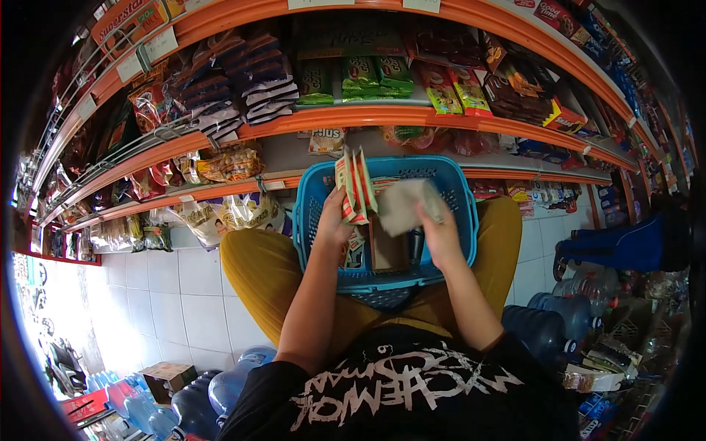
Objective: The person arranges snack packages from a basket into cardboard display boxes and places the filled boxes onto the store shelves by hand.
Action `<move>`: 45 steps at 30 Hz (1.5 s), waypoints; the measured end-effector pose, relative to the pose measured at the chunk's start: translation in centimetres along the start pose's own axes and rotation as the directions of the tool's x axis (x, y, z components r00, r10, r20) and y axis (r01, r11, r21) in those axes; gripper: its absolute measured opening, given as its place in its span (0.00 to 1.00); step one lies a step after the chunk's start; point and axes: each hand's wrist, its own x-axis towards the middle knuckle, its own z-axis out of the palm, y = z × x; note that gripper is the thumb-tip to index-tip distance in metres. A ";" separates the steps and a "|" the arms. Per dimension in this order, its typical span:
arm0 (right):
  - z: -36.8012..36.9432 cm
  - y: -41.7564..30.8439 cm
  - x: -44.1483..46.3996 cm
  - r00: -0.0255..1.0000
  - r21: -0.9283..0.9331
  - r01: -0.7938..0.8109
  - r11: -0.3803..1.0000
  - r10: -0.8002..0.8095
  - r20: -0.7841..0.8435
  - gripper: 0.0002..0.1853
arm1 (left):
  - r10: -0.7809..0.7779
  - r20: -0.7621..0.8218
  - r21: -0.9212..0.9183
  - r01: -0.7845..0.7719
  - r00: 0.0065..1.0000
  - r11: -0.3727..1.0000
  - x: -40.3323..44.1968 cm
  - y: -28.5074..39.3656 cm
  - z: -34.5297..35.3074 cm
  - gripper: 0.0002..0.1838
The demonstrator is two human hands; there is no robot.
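A blue plastic basket [312,192] stands between my knees in front of the shelves. Over its left part, my left hand [332,220] grips several red, white and green packets [356,187] held upright side by side. My right hand [437,231] holds a greyish-white cloth [403,206], blurred by motion, above the basket's right half. Below my hands, inside the basket, are a brown cardboard piece [388,250], some packets at the left and a dark item at the right, all partly hidden.
Orange-edged shelves [353,116] with snack packets curve across the front. Green packets [359,76] lie on the middle shelf. Large blue water bottles [533,329] stand at right, others [195,404] at lower left beside a cardboard box [168,381]. A person in blue [625,244] is at far right.
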 end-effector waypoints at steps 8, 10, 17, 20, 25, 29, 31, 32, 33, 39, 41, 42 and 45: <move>3.3 2.5 0.0 0.932 -0.138 0.255 0.957 -0.205 0.298 0.21 | -0.034 -0.009 -0.094 0.033 0.999 0.995 0.7 -1.4 -1.6 0.15; 3.5 2.4 -0.2 0.837 -0.069 0.299 0.952 -0.226 0.499 0.22 | 0.091 0.068 -0.266 -0.070 0.994 0.962 0.8 0.1 -2.7 0.14; -3.6 1.2 1.3 0.991 -0.903 0.006 0.429 0.116 0.061 0.24 | 0.155 0.328 -0.566 0.063 0.932 0.822 0.1 1.4 -1.4 0.21; -4.8 4.2 2.1 0.943 -0.988 0.053 0.147 0.319 0.098 0.25 | 0.140 0.493 -0.569 0.196 0.859 0.798 0.0 1.0 -0.7 0.33; -5.8 6.7 5.6 0.695 -0.889 -0.365 0.275 0.716 -0.064 0.32 | 0.124 0.630 -0.538 0.315 0.767 0.782 0.1 0.7 -0.3 0.32; -9.6 16.8 9.4 0.558 -0.669 -0.676 0.307 0.807 -0.193 0.34 | 0.081 0.653 -0.515 0.363 0.753 0.777 -0.7 0.9 0.9 0.30; -11.2 21.3 11.1 0.504 -0.730 -0.652 0.203 0.836 -0.218 0.26 | 0.067 0.656 -0.508 0.373 0.752 0.776 -0.9 1.0 1.0 0.29; -11.5 21.8 11.4 0.509 -0.733 -0.647 0.209 0.835 -0.211 0.26 | 0.046 0.638 -0.510 0.377 0.768 0.773 -1.0 1.1 0.9 0.30; -11.8 22.3 11.7 0.506 -0.702 -0.669 0.246 0.842 -0.188 0.26 | 0.027 0.619 -0.513 0.378 0.785 0.771 -1.0 1.1 0.8 0.31; -12.8 24.2 13.0 0.495 -0.478 -0.781 0.403 0.865 -0.079 0.25 | 0.084 0.630 -0.537 0.354 0.772 0.766 0.2 0.7 -0.3 0.32; -12.9 24.4 13.2 0.490 -0.392 -0.811 0.435 0.870 -0.048 0.25 | 0.165 0.626 -0.581 0.314 0.762 0.751 0.9 0.3 -1.1 0.30; -13.0 24.5 13.2 0.486 -0.345 -0.826 0.446 0.873 -0.033 0.26 | 0.170 0.624 -0.585 0.313 0.762 0.748 1.3 0.0 -1.5 0.30; -9.0 17.4 10.4 0.747 -0.559 -0.654 0.509 0.550 -0.373 0.30 | 0.178 0.565 -0.569 0.224 0.806 0.791 1.9 -0.3 -2.9 0.23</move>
